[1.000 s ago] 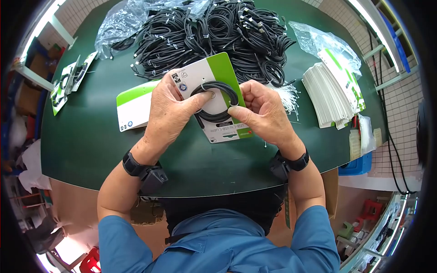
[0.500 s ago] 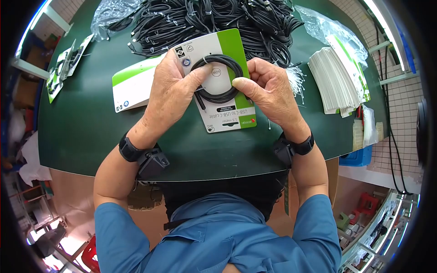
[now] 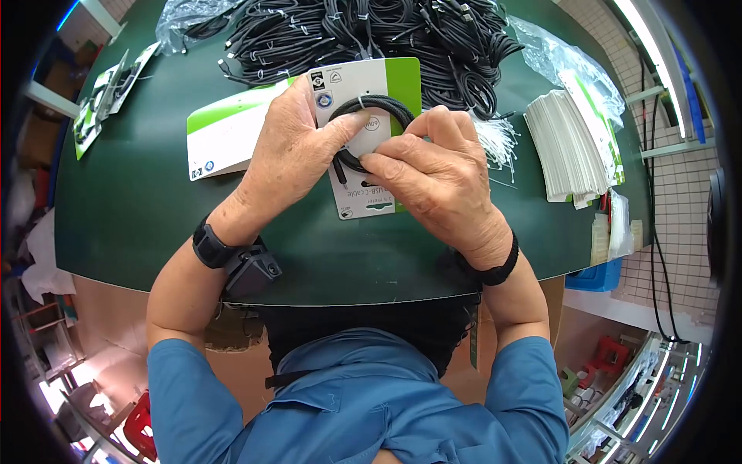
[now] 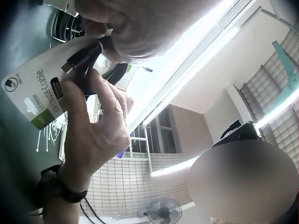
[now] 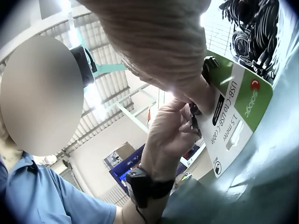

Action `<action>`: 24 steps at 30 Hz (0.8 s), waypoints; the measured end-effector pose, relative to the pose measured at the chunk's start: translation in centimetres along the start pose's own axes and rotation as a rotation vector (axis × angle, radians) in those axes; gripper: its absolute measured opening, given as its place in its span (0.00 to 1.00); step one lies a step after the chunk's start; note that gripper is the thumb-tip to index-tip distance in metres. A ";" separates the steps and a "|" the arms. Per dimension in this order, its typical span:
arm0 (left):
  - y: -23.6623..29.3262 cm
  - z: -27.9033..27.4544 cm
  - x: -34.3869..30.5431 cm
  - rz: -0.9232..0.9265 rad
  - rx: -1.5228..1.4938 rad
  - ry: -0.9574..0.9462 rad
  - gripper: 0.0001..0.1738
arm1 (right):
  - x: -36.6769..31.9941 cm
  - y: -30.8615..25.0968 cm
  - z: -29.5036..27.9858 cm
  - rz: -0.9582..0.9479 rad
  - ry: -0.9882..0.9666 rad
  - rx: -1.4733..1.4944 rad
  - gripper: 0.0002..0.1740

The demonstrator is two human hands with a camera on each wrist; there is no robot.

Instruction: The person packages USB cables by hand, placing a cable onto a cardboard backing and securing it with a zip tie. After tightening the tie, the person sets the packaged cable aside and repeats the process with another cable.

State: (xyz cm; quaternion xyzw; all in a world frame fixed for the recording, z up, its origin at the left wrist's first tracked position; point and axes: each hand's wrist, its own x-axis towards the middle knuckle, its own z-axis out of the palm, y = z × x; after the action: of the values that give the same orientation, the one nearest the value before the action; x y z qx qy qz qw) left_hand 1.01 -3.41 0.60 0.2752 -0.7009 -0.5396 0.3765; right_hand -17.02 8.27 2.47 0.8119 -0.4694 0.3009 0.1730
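My left hand point(image 3: 290, 147) grips a white and green packaging card point(image 3: 352, 204) by its left side, thumb on the front and fingers behind. A coiled black USB-C cable point(image 3: 390, 103) lies against the card, held at the top by a white tie point(image 3: 361, 101). With thumb and fingers, my right hand point(image 3: 444, 174) pinches the coil's lower part and covers the card's lower right. One cable plug point(image 4: 84, 58) sticks out beside the fingers in the left wrist view. The printed card point(image 5: 233, 116) reads "USB-C to USB-C cable, 1.5 meter" in the right wrist view.
A big heap of black cables point(image 3: 371, 39) fills the table's far side. Another folded card point(image 3: 224, 139) lies left, packed cards point(image 3: 93, 112) farther left. White ties point(image 3: 496, 143) lie right of the hands, beside a card stack point(image 3: 564, 147) and plastic bag point(image 3: 572, 66).
My right hand has shifted left from the coil's right edge over its lower part, fingers now curled in front. The left hand keeps its hold; the card has turned slightly more upright.
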 end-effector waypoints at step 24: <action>1.9 -0.6 0.0 -0.177 -0.030 -0.165 0.16 | -0.5 4.1 -1.0 0.259 0.251 0.283 0.12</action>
State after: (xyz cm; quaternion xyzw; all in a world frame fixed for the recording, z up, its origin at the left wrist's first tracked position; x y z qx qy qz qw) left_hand 1.57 -3.24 2.53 0.2849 -0.6945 -0.6020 0.2724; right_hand -21.05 7.15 2.91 0.7172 -0.4976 0.4822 0.0745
